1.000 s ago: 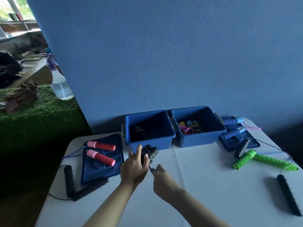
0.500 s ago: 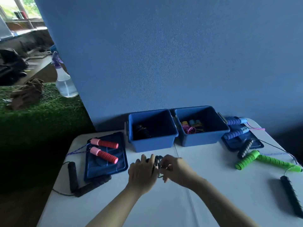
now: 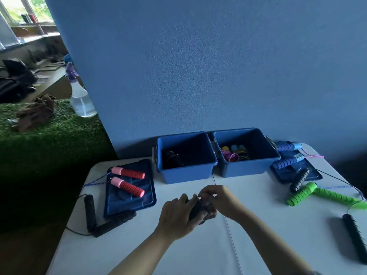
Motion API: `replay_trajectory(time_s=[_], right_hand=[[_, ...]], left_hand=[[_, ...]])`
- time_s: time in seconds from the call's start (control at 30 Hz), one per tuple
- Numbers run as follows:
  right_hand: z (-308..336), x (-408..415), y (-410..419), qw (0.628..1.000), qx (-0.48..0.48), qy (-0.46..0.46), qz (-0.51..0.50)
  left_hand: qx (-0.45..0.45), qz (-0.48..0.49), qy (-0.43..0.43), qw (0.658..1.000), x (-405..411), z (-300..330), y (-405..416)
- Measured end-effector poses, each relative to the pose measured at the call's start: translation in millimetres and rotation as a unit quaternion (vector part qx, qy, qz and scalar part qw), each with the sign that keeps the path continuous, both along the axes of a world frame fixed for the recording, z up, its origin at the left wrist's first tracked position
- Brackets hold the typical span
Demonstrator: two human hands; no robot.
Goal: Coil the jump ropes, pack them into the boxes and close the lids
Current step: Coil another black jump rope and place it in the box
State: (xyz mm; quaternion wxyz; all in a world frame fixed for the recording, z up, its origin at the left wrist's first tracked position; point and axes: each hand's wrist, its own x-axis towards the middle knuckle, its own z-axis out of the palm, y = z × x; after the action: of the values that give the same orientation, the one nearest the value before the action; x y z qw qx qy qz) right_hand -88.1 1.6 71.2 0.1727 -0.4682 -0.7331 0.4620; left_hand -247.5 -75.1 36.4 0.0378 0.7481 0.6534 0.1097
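I am clamping my left hand (image 3: 176, 217) on the black rope bundle (image 3: 200, 210) so it stays coiled, my right hand (image 3: 218, 199) pinching its top

We have both forearms stretched forward over the middle of the table, hands meeting; our left hand (image 3: 177, 216) curls its fingers round a dark bundle, and our right hand (image 3: 219, 199) bends at the wrist, fingertips pinching the bundle's top
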Motion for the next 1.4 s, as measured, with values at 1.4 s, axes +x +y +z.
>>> replay_trajectory(time_s=[1.4], right_hand=[[-32.2, 24.8, 7.3, 0.985, -0.141, 0.093, -0.037]], left_hand=[[0.064, -0.146, -0.11, 0.981, -9.1, -7.0, 2.3]])
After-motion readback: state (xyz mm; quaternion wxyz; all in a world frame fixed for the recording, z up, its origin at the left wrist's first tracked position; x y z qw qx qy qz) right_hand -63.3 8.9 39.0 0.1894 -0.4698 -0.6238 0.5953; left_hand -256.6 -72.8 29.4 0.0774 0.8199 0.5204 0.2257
